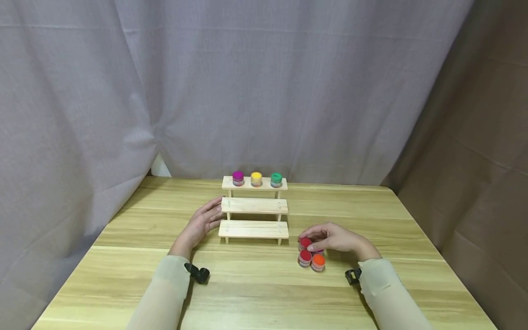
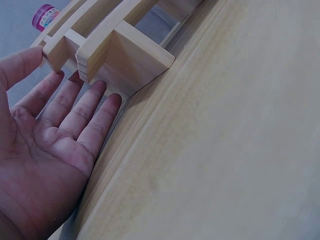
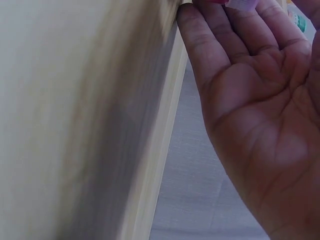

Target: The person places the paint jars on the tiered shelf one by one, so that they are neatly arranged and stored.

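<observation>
A three-tier wooden stand (image 1: 254,206) stands on the table. On its top tier sit three small jars: a purple one (image 1: 238,178), a yellow one (image 1: 256,179) and a green one (image 1: 276,180). My left hand (image 1: 203,223) is at the stand's left side, fingers extended, with fingertips right at the ends of the boards (image 2: 92,55). To the right of the stand, my right hand (image 1: 336,238) has its thumb and fingers around a red-lidded jar (image 1: 305,242). Another red jar (image 1: 305,258) and an orange jar (image 1: 318,262) stand just in front; a purple jar (image 1: 318,251) is mostly hidden under the hand.
The stand's middle board (image 1: 254,206) and lower board (image 1: 253,229) are bare wood. A grey curtain (image 1: 264,91) hangs behind the wooden table (image 1: 264,293), and a brown one (image 1: 474,160) hangs on the right. Each wrist wears a small black camera.
</observation>
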The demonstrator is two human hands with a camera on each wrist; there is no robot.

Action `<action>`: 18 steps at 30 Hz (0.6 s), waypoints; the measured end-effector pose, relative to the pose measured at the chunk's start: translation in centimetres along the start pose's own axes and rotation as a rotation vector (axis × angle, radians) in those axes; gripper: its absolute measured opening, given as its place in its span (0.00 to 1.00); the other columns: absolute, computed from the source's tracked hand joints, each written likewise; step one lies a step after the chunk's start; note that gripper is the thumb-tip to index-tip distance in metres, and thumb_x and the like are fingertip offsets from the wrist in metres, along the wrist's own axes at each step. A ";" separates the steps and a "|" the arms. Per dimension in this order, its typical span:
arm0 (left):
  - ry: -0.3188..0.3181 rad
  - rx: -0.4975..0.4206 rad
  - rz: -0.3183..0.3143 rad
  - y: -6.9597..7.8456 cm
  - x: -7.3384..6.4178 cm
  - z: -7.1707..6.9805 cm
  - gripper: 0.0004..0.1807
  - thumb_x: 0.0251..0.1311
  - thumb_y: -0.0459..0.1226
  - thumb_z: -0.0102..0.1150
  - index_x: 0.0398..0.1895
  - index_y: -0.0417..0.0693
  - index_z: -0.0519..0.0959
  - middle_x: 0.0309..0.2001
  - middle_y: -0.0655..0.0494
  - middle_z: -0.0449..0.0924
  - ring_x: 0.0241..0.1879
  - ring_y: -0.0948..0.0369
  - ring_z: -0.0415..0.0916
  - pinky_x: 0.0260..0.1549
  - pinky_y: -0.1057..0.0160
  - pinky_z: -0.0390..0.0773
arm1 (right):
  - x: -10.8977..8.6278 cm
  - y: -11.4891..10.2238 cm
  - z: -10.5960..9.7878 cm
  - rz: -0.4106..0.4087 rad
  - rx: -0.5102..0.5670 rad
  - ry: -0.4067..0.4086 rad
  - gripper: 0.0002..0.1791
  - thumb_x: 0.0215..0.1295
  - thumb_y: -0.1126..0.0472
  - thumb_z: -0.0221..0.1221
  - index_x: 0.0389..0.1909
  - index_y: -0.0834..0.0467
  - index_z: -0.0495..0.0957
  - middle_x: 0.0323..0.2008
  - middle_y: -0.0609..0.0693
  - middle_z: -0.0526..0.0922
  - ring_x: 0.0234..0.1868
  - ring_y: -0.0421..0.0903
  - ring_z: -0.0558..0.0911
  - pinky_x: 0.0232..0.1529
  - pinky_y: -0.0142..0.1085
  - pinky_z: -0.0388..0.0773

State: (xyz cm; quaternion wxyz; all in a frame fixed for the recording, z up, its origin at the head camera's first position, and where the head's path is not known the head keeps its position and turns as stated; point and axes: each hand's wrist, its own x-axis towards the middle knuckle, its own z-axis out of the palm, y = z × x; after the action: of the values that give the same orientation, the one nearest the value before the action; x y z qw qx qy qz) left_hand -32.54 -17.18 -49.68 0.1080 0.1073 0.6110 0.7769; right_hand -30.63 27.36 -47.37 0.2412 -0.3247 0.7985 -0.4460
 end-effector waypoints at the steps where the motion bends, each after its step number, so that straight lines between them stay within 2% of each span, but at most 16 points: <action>1: -0.001 0.003 0.001 0.0 0.0 0.0 0.33 0.74 0.42 0.52 0.78 0.45 0.58 0.74 0.39 0.61 0.69 0.44 0.65 0.66 0.51 0.71 | 0.0 0.0 0.0 -0.003 0.003 -0.001 0.22 0.67 0.61 0.65 0.60 0.62 0.79 0.54 0.56 0.85 0.59 0.52 0.80 0.57 0.32 0.78; 9: 0.000 0.025 0.006 0.0 0.0 -0.1 0.33 0.75 0.42 0.50 0.79 0.45 0.57 0.74 0.38 0.60 0.69 0.44 0.65 0.65 0.52 0.73 | -0.1 0.1 -0.1 -0.014 0.043 -0.018 0.23 0.67 0.65 0.65 0.61 0.65 0.77 0.55 0.59 0.83 0.60 0.59 0.79 0.56 0.34 0.80; 13: -0.006 0.025 0.009 -0.1 0.1 -0.1 0.32 0.75 0.42 0.50 0.78 0.45 0.57 0.74 0.39 0.60 0.69 0.44 0.65 0.66 0.51 0.72 | -0.1 0.1 -0.1 -0.007 0.035 -0.015 0.23 0.66 0.64 0.65 0.61 0.63 0.77 0.54 0.58 0.84 0.59 0.57 0.79 0.55 0.35 0.81; 18: -0.005 0.019 0.008 -0.2 0.1 -0.2 0.33 0.75 0.43 0.51 0.79 0.44 0.57 0.74 0.38 0.60 0.69 0.44 0.64 0.66 0.50 0.71 | -0.1 -0.2 0.2 0.008 -0.018 0.019 0.21 0.67 0.62 0.66 0.59 0.61 0.79 0.52 0.55 0.85 0.58 0.54 0.80 0.56 0.31 0.78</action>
State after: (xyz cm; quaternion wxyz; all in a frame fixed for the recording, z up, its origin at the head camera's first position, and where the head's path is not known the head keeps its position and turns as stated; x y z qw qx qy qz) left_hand -32.71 -17.30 -49.97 0.1052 0.1128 0.6175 0.7713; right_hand -30.38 27.25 -47.24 0.2324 -0.3195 0.8059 -0.4410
